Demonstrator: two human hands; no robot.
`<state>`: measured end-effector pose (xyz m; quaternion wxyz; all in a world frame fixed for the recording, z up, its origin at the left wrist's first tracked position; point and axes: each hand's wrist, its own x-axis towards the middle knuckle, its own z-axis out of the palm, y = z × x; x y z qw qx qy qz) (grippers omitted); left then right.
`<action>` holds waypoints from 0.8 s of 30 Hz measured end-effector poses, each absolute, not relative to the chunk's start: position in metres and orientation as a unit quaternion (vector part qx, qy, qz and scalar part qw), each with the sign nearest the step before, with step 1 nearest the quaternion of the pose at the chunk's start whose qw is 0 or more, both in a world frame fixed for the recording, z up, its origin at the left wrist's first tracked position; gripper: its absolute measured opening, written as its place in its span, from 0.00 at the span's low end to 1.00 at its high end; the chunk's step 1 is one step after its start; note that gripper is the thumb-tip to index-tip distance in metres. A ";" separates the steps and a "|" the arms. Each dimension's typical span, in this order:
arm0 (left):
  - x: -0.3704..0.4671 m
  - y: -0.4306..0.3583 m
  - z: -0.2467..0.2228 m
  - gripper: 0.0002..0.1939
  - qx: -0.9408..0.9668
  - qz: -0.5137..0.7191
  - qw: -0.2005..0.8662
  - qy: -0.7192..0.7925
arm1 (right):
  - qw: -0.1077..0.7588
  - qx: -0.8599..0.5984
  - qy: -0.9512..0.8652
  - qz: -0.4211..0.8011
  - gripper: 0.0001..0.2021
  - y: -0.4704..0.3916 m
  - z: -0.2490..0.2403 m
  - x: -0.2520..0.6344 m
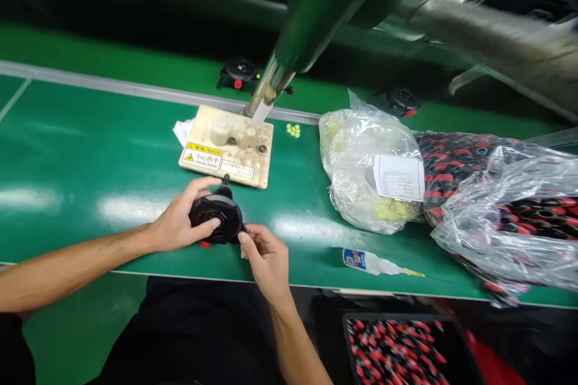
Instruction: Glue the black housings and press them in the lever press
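Observation:
My left hand (185, 219) grips a round black plastic part (223, 216) with short arms and a small red piece at its lower edge. The thumb lies across its face. At the part's right side, my right hand (266, 255) is closed, thumb and fingertips pinched at one of its arms; whether a small piece is between them is hidden. Just beyond the part stands a cream fixture block (257, 177) with white posts and warning labels. The tip of a press rod (262, 113) reaches down over it.
Right of the block lie small yellow discs (293, 130). Further right are a clear bag (352, 174) of pale pieces, a bag of black-and-red parts (456, 159) and a glue bottle (372, 263). Similar black parts (240, 69) sit behind the rail. Below the edge is a bin of red-black pieces (397, 352).

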<state>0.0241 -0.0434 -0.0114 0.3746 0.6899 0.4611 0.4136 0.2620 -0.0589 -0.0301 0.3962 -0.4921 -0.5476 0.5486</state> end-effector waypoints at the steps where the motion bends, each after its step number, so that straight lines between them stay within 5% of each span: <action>1: 0.021 -0.042 -0.010 0.31 0.696 0.432 0.336 0.464 | 0.398 -0.479 -0.549 0.557 0.14 -0.057 -0.032 0.263; 6: 0.000 0.002 0.018 0.25 0.630 0.529 0.192 0.535 | 0.411 -0.433 -0.563 0.572 0.16 -0.051 -0.039 0.269; 18: 0.008 0.118 0.045 0.22 0.581 0.445 0.386 0.562 | 0.402 -0.432 -0.628 0.507 0.14 -0.056 -0.039 0.268; 22: 0.007 0.114 0.043 0.23 0.606 0.444 0.346 0.562 | 0.535 -0.481 -0.580 0.382 0.09 -0.048 -0.026 0.266; 24: 0.006 0.116 0.041 0.22 0.620 0.441 0.334 0.556 | 0.644 -0.470 -0.549 0.251 0.15 -0.033 0.001 0.266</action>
